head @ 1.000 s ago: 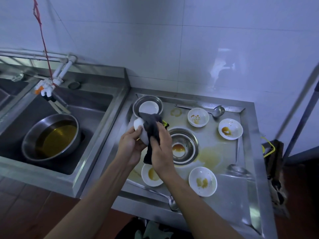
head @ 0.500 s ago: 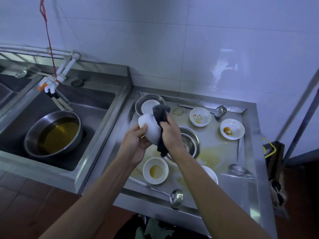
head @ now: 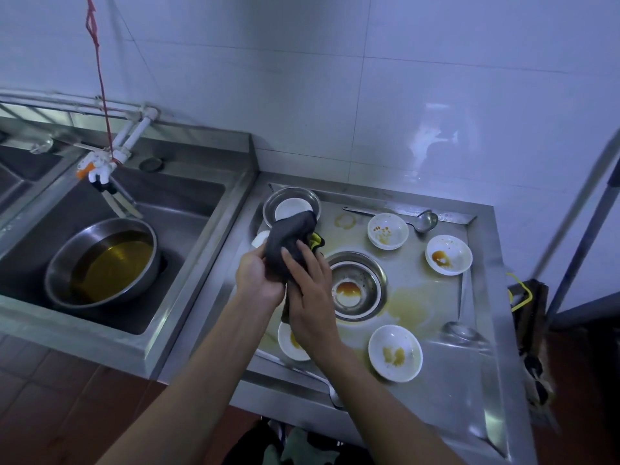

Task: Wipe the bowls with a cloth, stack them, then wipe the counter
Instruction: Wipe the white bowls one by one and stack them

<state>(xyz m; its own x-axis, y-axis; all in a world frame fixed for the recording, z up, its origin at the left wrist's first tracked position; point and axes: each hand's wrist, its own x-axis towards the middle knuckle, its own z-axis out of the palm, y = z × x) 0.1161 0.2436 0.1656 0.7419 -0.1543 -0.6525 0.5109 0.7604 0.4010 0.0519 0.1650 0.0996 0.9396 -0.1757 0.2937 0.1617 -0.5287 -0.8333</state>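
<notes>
My left hand grips a small white bowl, which is almost wholly hidden under a dark grey cloth. My right hand presses that cloth against the bowl, fingers spread over the fabric. A clean white bowl sits inside a steel bowl at the back left of the steel counter. Stained white bowls lie around: one at the back, one at the right, one at the front right, and one partly under my right wrist.
A steel bowl with brown sauce sits mid-counter beside yellowish spills. Ladles lie at the back, right and front edge. The sink on the left holds a steel basin of yellow liquid under a tap.
The cloth has slid over the bowl, which showed plainly half a second ago and is now nearly covered. Both hands stay together above the counter's left part.
</notes>
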